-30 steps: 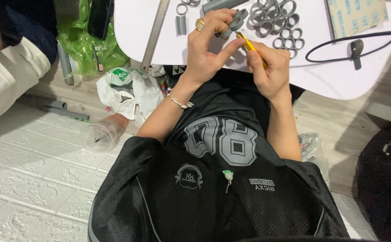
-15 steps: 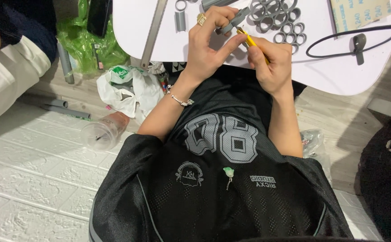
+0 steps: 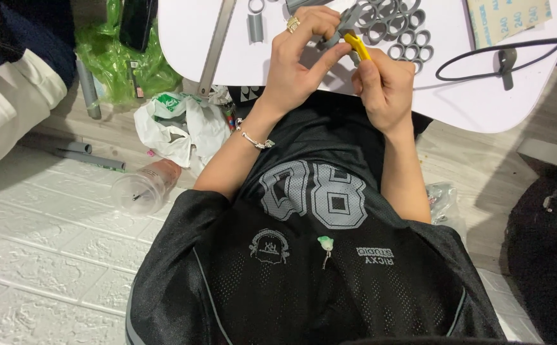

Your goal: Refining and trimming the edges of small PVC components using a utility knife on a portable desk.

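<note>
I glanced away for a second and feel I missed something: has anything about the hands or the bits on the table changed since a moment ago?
Hardly anything. The left hand still pinches a small grey piece, and the right hand still holds the yellow-handled tool against it; both hands moved only very slightly. The pile of grey rings, the black cable and the white table stayed put.

Grey rings (image 3: pixel 398 29) crowding tabletop (image 3: pixel 183 32) ahead
</note>
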